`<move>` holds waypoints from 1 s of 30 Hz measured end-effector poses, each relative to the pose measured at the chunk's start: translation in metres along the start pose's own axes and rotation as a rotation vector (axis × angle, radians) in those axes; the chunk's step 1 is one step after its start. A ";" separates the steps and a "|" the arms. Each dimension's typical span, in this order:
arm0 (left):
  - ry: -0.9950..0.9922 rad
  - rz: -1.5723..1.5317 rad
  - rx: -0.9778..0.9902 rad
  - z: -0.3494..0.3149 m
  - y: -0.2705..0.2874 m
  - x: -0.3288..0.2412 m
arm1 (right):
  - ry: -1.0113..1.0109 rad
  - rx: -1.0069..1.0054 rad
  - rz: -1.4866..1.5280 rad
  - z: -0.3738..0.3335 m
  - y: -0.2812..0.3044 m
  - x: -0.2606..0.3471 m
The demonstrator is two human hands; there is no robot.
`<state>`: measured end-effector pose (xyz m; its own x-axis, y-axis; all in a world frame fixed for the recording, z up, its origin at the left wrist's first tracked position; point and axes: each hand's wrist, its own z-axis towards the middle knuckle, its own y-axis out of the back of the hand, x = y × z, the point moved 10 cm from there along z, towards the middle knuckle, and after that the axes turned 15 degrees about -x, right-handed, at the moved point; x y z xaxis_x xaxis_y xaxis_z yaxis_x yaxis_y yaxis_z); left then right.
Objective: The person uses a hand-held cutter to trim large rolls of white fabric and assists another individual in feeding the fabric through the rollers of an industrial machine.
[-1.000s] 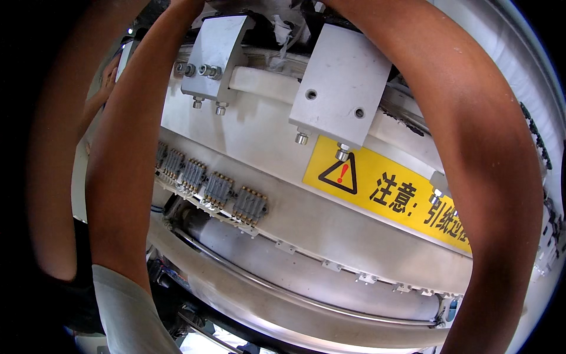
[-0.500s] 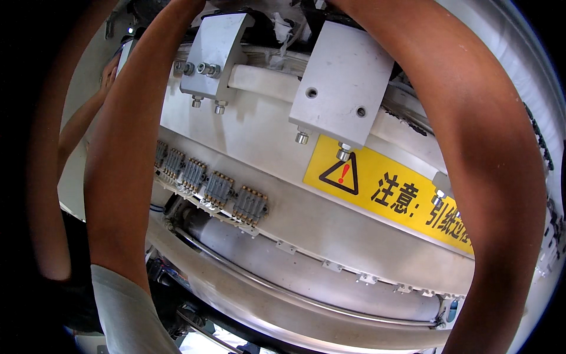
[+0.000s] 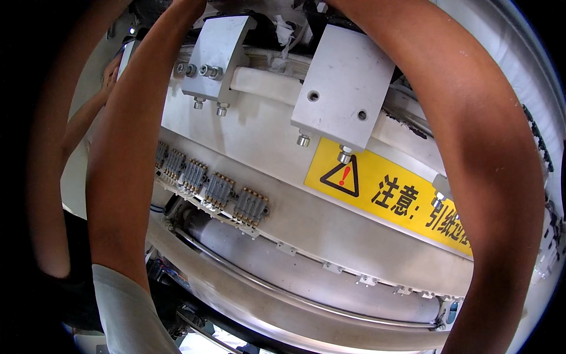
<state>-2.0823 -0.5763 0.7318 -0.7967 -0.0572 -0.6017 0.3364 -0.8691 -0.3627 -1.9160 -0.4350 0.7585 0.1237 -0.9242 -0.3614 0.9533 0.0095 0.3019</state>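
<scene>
Both my forearms reach up past the upper edge, and my hands lie outside the picture. My left forearm [image 3: 127, 147] rises on the left, its wrist at the upper edge beside a grey metal block [image 3: 218, 50] with bolts. On the right, my right forearm [image 3: 483, 118] curves up over the corner of a larger grey metal block [image 3: 342, 82] with two bolt holes in its face and bolts underneath. Whatever my hands hold or touch is hidden. Black parts and crumpled white material [image 3: 284, 29] show between the wrists, above a pale padded bar [image 3: 268, 82].
A yellow warning sign [image 3: 365, 200] is fixed to the white machine panel [image 3: 236, 144]. Below run a row of grey fittings with brass ends [image 3: 219, 190], a metal rod [image 3: 283, 278] and a roller [image 3: 330, 289]. At far left another person's hand [image 3: 109, 76] touches a grey block.
</scene>
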 end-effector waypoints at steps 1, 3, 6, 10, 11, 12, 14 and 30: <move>-0.008 0.011 0.011 -0.002 -0.001 -0.003 | -0.007 0.008 0.000 0.000 0.000 -0.001; 0.005 -0.015 0.035 -0.003 -0.005 -0.004 | -0.013 0.015 0.001 0.000 0.000 -0.001; 0.008 -0.057 0.027 0.003 -0.007 -0.002 | -0.025 0.039 -0.003 -0.001 -0.001 0.000; 0.029 -0.074 -0.008 0.007 -0.007 0.006 | -0.030 0.040 0.001 0.000 0.001 0.000; 0.030 -0.078 -0.007 0.007 -0.009 0.006 | -0.044 0.056 -0.019 0.001 -0.001 -0.002; 0.037 -0.059 -0.020 0.008 -0.008 0.008 | -0.044 0.057 -0.019 0.000 -0.001 -0.002; 0.046 -0.041 -0.034 0.009 -0.007 0.014 | -0.039 0.050 -0.008 0.000 -0.001 -0.002; -0.257 0.319 -0.153 0.018 -0.001 0.001 | -0.036 0.051 -0.005 0.000 -0.002 -0.001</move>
<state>-2.0928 -0.5845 0.7442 -0.7336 -0.4483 -0.5108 0.6409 -0.7063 -0.3007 -1.9177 -0.4338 0.7586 0.1082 -0.9375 -0.3308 0.9384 -0.0136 0.3453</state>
